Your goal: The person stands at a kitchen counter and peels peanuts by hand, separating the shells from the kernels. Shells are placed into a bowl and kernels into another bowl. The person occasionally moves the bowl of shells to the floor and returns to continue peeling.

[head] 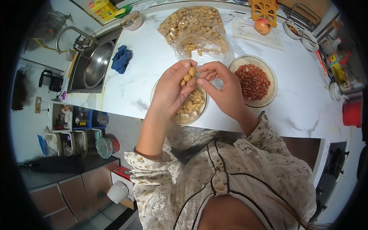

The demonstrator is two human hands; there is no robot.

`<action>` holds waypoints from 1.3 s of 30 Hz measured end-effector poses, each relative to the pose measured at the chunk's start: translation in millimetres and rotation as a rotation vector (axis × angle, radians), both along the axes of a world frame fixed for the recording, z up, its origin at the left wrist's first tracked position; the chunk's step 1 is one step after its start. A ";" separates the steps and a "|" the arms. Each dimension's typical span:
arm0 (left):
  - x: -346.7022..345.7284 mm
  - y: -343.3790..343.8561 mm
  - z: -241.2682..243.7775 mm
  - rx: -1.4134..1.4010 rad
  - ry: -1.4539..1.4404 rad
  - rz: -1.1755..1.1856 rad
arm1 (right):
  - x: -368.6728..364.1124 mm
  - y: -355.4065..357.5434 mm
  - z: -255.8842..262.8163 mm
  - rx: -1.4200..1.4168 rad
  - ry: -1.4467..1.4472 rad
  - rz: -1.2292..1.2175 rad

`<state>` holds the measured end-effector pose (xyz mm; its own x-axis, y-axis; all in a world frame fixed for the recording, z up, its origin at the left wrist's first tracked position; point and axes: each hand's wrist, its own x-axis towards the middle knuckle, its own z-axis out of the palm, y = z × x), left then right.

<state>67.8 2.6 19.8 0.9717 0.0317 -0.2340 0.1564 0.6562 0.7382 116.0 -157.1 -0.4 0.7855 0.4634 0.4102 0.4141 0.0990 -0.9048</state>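
Observation:
Several unshelled peanuts (pixel 188 77) are held between the thumb and fingers of my left hand (pixel 172 84). Close beside them is my right hand (pixel 222 86), its thumb and index finger curved towards the peanuts; whether anything sits between those fingertips I cannot tell. Beneath my left hand a round plate (pixel 204 107) carries broken peanut shells (pixel 191 106), partly covered by that hand. To the right, a second round dish (pixel 273 89) bears a heap of red-skinned peanut kernels (pixel 253 83). Beyond my hands lies a clear plastic bag (pixel 198 31) full of unshelled peanuts, its mouth towards me.
A blue cloth (pixel 122 59) lies near the sink, where a metal basin (pixel 99 64) sits. At the back are a glass bowl (pixel 131 21), a pomegranate (pixel 262 26) on written paper (pixel 256 36), and small bowls (pixel 293 29). The marble-patterned counter (pixel 299 106) ends before my body.

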 end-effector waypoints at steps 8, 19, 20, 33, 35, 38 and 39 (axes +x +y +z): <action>-36.4 -5.9 -14.5 -0.111 -0.021 0.328 | -18.1 29.9 1.4 0.033 0.125 0.168; -64.1 -7.7 -7.4 -0.171 -0.015 0.409 | -17.2 40.3 5.5 0.108 0.556 0.401; -66.4 -7.6 -6.1 -0.096 -0.049 0.390 | -14.6 40.6 3.3 0.147 0.651 0.448; -76.6 0.5 -16.1 0.578 -0.183 0.424 | -10.4 49.7 5.6 0.135 0.903 0.652; -75.5 2.0 -19.3 0.688 -0.193 0.455 | -11.9 49.2 7.0 0.043 0.838 0.674; -73.6 0.5 -18.8 0.668 -0.218 0.419 | -16.3 50.7 9.7 -0.021 0.768 0.686; -72.6 0.2 -20.0 0.676 -0.229 0.423 | -16.3 51.5 8.5 -0.026 0.720 0.671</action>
